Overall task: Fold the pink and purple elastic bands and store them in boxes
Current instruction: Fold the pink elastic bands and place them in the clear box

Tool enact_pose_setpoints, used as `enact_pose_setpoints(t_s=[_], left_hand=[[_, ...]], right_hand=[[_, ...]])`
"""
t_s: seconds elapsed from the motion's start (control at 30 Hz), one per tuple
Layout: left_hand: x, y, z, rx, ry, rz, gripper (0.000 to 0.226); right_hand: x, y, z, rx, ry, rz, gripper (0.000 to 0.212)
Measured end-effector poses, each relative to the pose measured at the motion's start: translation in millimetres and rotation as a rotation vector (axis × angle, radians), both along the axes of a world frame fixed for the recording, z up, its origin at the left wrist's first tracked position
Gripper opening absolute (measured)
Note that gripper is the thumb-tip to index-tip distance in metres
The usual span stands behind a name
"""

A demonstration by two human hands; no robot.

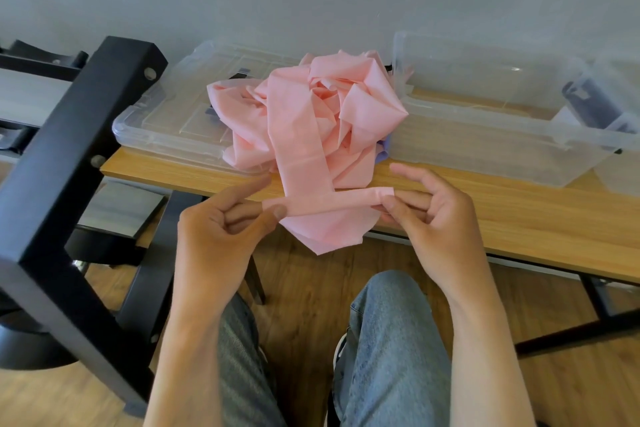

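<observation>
A tangled heap of pink elastic band (311, 107) lies on the wooden table (519, 218), partly over a clear box lid (162, 121). One strip runs down from the heap to a folded section held level at the table's front edge. My left hand (221, 225) pinches the left end of that fold; my right hand (429, 215) pinches its right end. A bit of purple band (382, 149) peeks from under the heap. An open clear box (485, 135) stands at the right and holds rolled purple bands (588, 104) at its far right end.
A black metal frame (69, 166) rises at the left, close to my left arm. My knees in blue jeans (388, 350) are below the table edge. A grey wall backs the table. A second clear container (620, 170) shows at the right edge.
</observation>
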State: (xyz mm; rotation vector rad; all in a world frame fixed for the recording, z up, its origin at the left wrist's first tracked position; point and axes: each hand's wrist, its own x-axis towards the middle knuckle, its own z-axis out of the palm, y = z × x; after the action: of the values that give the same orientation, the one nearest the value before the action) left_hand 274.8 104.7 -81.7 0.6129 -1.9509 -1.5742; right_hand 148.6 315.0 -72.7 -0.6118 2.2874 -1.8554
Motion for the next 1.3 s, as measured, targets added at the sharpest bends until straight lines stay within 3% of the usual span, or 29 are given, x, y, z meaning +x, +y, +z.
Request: enact_pose_setpoints(t_s=[0.13,0.3,0.63,0.8,1.03,1.3], left_hand=[[3,-3,3,-0.074,-0.056,-0.012,0.030],[5,-1,13,-0.095,0.005,-0.001,0.019],[3,7,89,-0.113,0.260,0.054,0.014],[5,9,158,-0.145,0.410,0.016,0.015],[10,13,246,-0.225,0.507,0.010,0.016],[36,29,278,-0.310,0.675,-0.005,0.019]], right_hand=[[-2,3,1,0.138,0.155,-0.014,0.021],[-1,6,12,0.121,0.221,0.012,0.006],[7,-6,93,-0.327,0.033,0.072,0.011],[3,-5,154,-0.319,0.184,0.133,0.003],[5,-1,237,-0.305,0.472,0.064,0.009],[39,15,272,-0.482,0.618,0.039,0.004]])
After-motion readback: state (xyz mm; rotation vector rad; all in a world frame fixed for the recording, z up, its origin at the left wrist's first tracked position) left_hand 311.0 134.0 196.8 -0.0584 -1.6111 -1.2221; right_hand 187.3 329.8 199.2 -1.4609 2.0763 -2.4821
